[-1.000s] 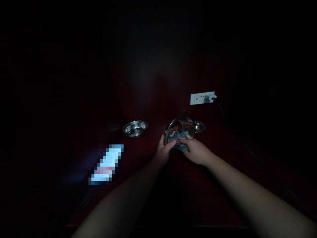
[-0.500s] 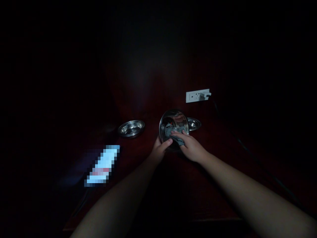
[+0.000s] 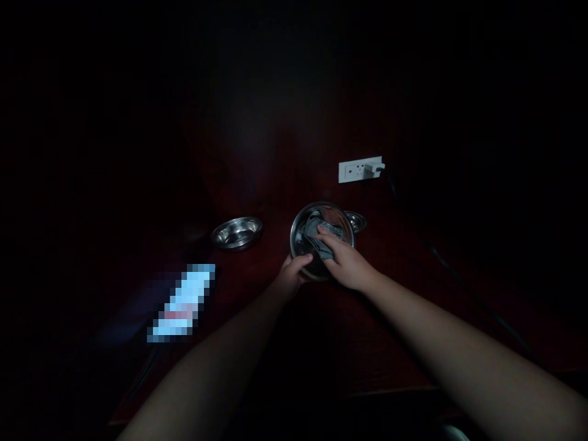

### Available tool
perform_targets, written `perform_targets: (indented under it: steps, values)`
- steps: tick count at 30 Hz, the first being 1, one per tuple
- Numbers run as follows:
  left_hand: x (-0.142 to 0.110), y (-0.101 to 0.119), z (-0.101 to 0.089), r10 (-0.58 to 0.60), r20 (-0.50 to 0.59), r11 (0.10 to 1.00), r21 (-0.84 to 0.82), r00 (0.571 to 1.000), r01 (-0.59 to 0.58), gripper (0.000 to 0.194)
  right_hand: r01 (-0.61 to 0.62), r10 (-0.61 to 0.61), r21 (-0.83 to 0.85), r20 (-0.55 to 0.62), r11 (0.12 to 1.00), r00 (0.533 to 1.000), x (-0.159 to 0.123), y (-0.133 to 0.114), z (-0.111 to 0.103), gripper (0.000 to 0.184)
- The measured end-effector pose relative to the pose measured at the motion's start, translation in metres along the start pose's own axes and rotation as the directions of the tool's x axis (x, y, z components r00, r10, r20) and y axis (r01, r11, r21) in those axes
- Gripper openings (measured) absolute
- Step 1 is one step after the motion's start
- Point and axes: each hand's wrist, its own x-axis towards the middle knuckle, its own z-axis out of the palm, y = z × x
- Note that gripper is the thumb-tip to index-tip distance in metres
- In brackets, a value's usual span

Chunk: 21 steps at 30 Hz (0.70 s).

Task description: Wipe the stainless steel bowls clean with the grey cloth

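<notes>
The scene is very dark. My left hand (image 3: 292,274) grips the near rim of a shiny steel bowl (image 3: 301,239), which is tilted toward me above a dark red table. My right hand (image 3: 345,262) presses a grey cloth (image 3: 320,238) against the inside of that bowl, fingers curled over the cloth. Both forearms reach in from the bottom of the view.
A second steel bowl (image 3: 237,232) sits on the table to the left. A third one (image 3: 357,220) peeks out behind the held bowl. A white wall socket (image 3: 358,170) with a plug and a dark cable is behind. A blurred bright rectangle (image 3: 181,302) lies at the left.
The bowl has tipped up so its opening faces me more. My right hand and the cloth have moved from the rim deeper into the bowl. The view has shifted slightly.
</notes>
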Motion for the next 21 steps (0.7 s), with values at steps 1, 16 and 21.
perform_targets:
  steps: [1,16,21]
  values:
    - [0.0,0.0,0.0,0.003,-0.003,1.0,0.002,1.0,-0.003,0.038,0.004,-0.004,0.0,0.001,1.0,1.0,0.0,0.001,0.0,0.052]
    - [0.007,-0.006,-0.002,0.109,-0.069,0.993,0.045,0.992,-0.107,0.045,0.016,-0.049,0.173,0.19,0.985,0.981,-0.001,-0.012,-0.008,0.037]
    - [0.008,-0.006,0.0,0.144,-0.125,0.986,0.101,0.982,-0.132,0.048,0.0,-0.04,0.164,0.238,0.986,0.97,0.0,-0.013,-0.008,0.028]
